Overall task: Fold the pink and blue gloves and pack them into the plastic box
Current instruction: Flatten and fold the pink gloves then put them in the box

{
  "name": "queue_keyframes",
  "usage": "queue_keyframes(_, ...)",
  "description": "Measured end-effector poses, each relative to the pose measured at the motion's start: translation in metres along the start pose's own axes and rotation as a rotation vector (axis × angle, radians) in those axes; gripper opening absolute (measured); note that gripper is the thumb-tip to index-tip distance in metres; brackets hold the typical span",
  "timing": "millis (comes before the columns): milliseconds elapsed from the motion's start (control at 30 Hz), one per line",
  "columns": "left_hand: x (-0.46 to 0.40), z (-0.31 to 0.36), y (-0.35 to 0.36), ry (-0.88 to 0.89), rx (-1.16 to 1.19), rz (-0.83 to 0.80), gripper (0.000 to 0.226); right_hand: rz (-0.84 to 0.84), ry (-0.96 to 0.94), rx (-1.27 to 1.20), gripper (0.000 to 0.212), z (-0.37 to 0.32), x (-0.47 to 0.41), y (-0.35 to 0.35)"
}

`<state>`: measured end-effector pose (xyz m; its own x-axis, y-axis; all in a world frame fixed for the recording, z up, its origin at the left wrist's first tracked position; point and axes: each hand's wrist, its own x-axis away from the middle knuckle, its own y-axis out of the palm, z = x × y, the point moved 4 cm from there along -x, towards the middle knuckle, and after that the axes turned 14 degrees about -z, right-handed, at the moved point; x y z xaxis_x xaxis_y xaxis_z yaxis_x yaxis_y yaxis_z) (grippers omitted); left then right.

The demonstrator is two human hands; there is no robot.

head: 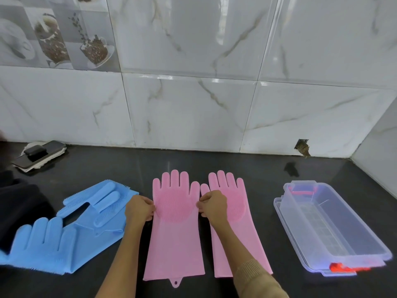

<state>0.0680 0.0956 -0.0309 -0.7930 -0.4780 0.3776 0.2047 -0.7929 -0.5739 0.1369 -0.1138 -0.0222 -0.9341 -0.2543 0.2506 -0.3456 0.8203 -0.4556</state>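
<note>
Two pink gloves lie flat, palms up, on the black counter. The left pink glove is pinched at both edges of its palm: my left hand grips the left edge, my right hand grips the right edge. The right pink glove lies beside it, partly under my right forearm. Two blue gloves lie overlapping at the left: one further back, one near the front edge. The clear plastic box with red clips stands open and holds nothing, at the right.
A phone with a small black item on it rests on cloth at the back left. Dark fabric lies at the far left. A tiled wall runs along the back, with a broken hole near the counter.
</note>
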Motion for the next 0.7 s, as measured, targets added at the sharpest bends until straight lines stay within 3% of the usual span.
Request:
queue_keyframes(233, 0.039, 0.025, 0.007, 0.146, -0.019, 0.207, 0.017, 0.172, -0.013, -0.077, 0.01, 0.016, 0.013, -0.042)
queue_keyframes(433, 0.066, 0.074, 0.082, 0.337, -0.077, -0.087, 0.015, 0.282, 0.087, 0.05, 0.031, 0.042, 0.036, -0.085)
queue_keyframes(567, 0.077, 0.078, 0.123, 0.206, -0.179, -0.23, 0.016, 0.263, 0.135, 0.152, 0.03, 0.06, 0.055, -0.093)
queue_keyframes(700, 0.082, 0.075, 0.132, 0.112, -0.189, -0.168, 0.017, 0.235, 0.162, 0.182, 0.023, 0.068, 0.062, -0.1)
